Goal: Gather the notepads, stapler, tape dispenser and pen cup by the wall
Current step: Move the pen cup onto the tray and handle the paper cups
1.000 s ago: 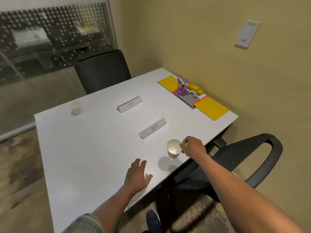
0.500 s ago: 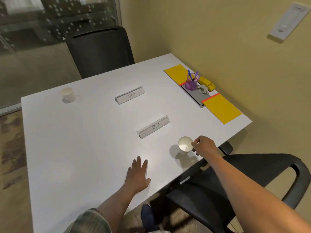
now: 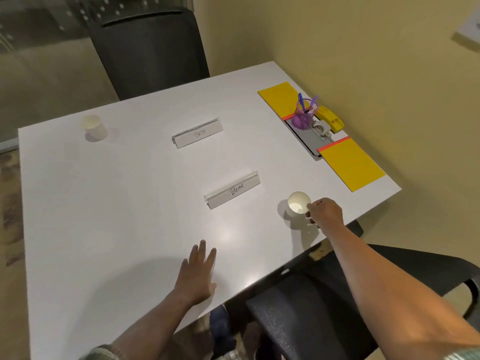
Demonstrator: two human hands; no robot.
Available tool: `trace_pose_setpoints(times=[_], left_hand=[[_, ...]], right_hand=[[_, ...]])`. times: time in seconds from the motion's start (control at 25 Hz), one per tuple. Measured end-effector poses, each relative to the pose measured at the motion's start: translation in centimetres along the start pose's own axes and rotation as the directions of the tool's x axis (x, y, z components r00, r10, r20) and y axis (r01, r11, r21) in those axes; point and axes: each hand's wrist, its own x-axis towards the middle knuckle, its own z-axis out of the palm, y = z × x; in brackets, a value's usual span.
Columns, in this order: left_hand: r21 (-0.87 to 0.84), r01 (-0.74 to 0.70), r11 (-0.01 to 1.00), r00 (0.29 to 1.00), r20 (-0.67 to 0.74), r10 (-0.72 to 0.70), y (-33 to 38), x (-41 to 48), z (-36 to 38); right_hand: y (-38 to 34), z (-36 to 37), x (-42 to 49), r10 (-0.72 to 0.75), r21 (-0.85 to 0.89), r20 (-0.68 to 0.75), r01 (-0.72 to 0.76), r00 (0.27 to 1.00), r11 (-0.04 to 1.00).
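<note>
Along the table's right edge by the wall lie two yellow notepads, one far (image 3: pixel 280 98) and one near (image 3: pixel 350 165). Between them stand a purple pen cup (image 3: pixel 304 116) with pens, a yellow stapler (image 3: pixel 331 122) and a grey tape dispenser (image 3: pixel 322 129) on a grey pad. My right hand (image 3: pixel 324 210) pinches the rim of a white paper cup (image 3: pixel 297 203) that stands on the table near its front right edge. My left hand (image 3: pixel 197 274) lies flat on the white table (image 3: pixel 117 203), fingers straight.
Two name plates, "BETA" (image 3: pixel 197 133) and "BEAR" (image 3: pixel 232 189), stand mid-table. Another white paper cup (image 3: pixel 93 126) is at the far left. One black chair (image 3: pixel 148 48) stands behind the table, another black chair (image 3: pixel 337 307) at its front right edge.
The view has shifted closer and lower. My right hand has set the paper cup down on the table from a tilted, lifted pose. My left hand stays flat.
</note>
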Motion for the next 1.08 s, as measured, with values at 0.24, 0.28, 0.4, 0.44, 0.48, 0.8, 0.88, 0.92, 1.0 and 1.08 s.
trace_pose_setpoints(times=[0.24,0.28,0.4,0.44,0.48,0.8,0.88,0.92,1.0,1.08], left_hand=[[0.021,0.023,1.0,1.0,-0.002,-0.023,0.6,-0.1,0.4],[0.025,0.03,0.999,1.0,-0.003,-0.03,0.7,-0.1,0.5],[0.036,0.046,0.998,0.999,-0.008,-0.046,1.2,-0.2,0.6],[0.037,0.051,0.998,0.999,-0.007,-0.051,1.3,-0.3,0.6],[0.035,0.055,0.998,0.998,-0.007,-0.054,1.4,-0.3,0.5],[0.024,0.073,0.997,0.997,0.003,-0.073,2.3,-0.8,0.6],[0.031,0.068,0.997,0.998,0.008,-0.068,2.3,-0.9,0.5],[0.03,0.064,0.997,0.998,0.01,-0.064,2.2,-0.8,0.5],[0.026,0.063,0.998,0.998,0.027,-0.064,2.2,-0.8,0.3],[0.008,0.062,0.998,0.997,0.037,-0.063,2.2,-0.8,0.0]], right_hand=[[0.5,-0.4,2.9,0.081,0.082,-0.026,-0.078,0.996,0.994],[0.5,-0.4,3.2,0.086,0.087,-0.029,-0.084,0.996,0.993],[0.7,-0.6,3.8,0.09,0.079,-0.032,-0.087,0.995,0.993],[0.8,-0.7,3.9,0.089,0.076,-0.03,-0.087,0.996,0.993],[1.0,-0.7,3.9,0.086,0.071,-0.027,-0.084,0.996,0.994],[1.7,-1.2,4.2,0.119,0.079,-0.004,-0.119,0.993,0.99],[1.9,-1.2,4.0,0.122,0.083,-0.004,-0.121,0.993,0.989],[2.0,-1.3,3.9,0.121,0.081,-0.009,-0.12,0.993,0.989],[2.1,-1.5,3.4,0.117,0.08,-0.028,-0.115,0.993,0.99],[2.2,-1.6,2.6,0.114,0.058,-0.042,-0.111,0.993,0.992]])
